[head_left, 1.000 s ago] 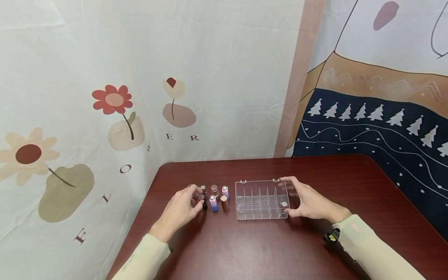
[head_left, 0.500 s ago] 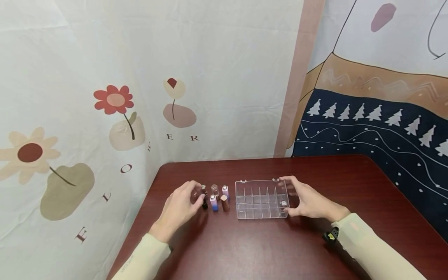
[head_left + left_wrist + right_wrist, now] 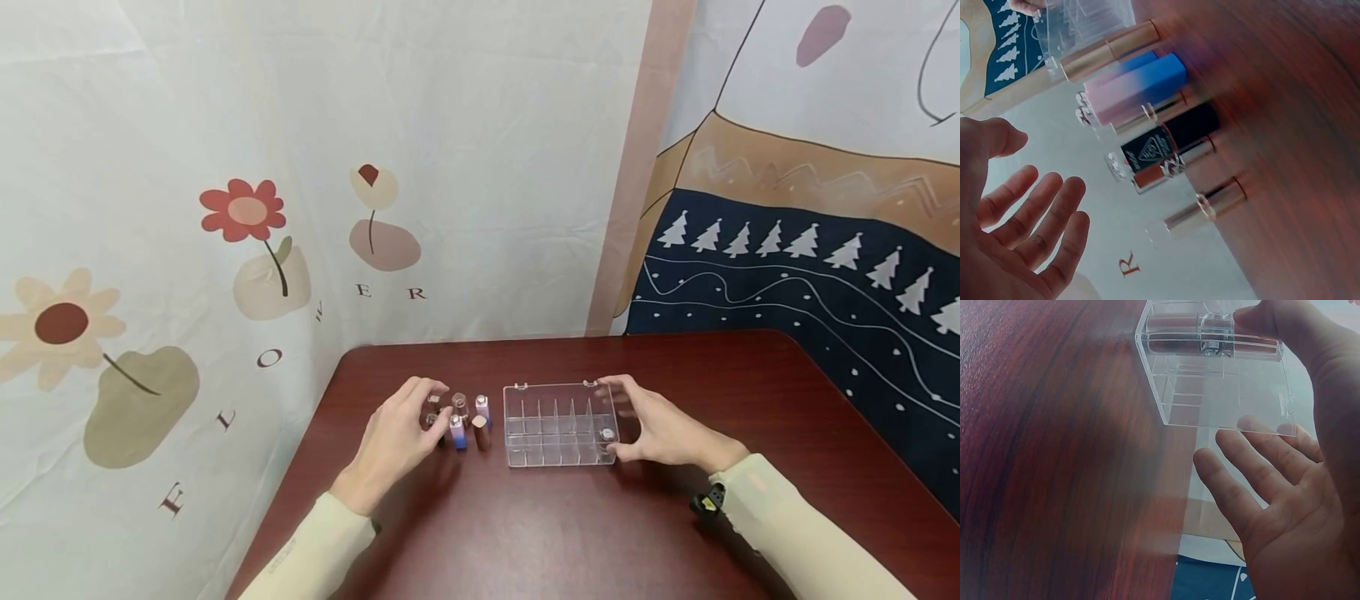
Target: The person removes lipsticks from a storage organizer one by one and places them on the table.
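Several lipstick tubes stand upright in a cluster left of centre. Among them are a pink-and-blue lipstick (image 3: 458, 432), a brown-gold lipstick (image 3: 481, 433) and a black lip tube (image 3: 1169, 139) with a clear top. My left hand (image 3: 397, 433) hovers at the cluster's left side, thumb and fingers spread; in the left wrist view its fingers are apart from the tubes. A clear compartment box (image 3: 560, 427) lies to the right, with one tube (image 3: 1175, 334) in its right-end compartment. My right hand (image 3: 663, 429) holds the box's right end between thumb and fingers.
The brown wooden table (image 3: 555, 533) reaches back to a hanging cloth (image 3: 480, 167) printed with flowers. A dark blue cloth (image 3: 757, 275) with white trees hangs at the right. The box's hinges face the back.
My left hand has shifted right and slightly up over the left tubes, its fingers spreading wider. The right hand and the box stay in place.
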A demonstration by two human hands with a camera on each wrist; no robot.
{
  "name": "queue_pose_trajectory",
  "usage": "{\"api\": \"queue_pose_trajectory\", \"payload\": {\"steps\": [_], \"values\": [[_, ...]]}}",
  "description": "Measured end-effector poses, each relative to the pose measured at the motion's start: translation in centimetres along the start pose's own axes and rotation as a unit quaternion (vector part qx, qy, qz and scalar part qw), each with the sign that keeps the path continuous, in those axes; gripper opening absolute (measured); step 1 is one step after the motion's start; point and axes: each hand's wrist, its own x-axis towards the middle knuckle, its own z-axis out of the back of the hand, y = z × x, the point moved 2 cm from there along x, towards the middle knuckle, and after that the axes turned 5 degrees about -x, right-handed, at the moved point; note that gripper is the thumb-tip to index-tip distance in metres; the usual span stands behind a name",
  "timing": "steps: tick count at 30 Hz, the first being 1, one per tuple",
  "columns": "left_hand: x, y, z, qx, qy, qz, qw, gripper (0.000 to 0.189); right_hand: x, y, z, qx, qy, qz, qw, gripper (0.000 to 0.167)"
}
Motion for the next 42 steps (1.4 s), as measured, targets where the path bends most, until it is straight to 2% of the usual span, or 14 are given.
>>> {"api": "queue_pose_trajectory", "payload": {"steps": [10,17,24,33,42], "values": [[0.8,-2.4,-0.9,-0.016,0.017,-0.028,0.9993,0.029,-0.1,0.0,0.0,-0.011,-0.003,0.001,0.9999,0.101],[1.5,-4.3,-2.2,-0.027,-0.001,-0.078,0.9966,0.03,-0.1,-0.4,-0.1,-0.009,-0.005,0.002,0.9999,0.101],[2.1,-5.9,-3.5,-0.043,0.02,-0.095,0.9944,0.032,-0.1,-0.2,-0.1,-0.008,-0.005,0.0,1.0,0.101],[2.8,-7.7,-5.1,-0.031,0.037,-0.135,0.9897,0.034,-0.2,-0.3,0.0,-0.02,-0.014,0.007,0.9997,0.101],[3.2,-9.0,-7.5,-0.03,0.052,-0.17,0.9837,0.035,-0.2,-0.4,0.1,-0.017,-0.011,0.002,0.9998,0.103]]}}
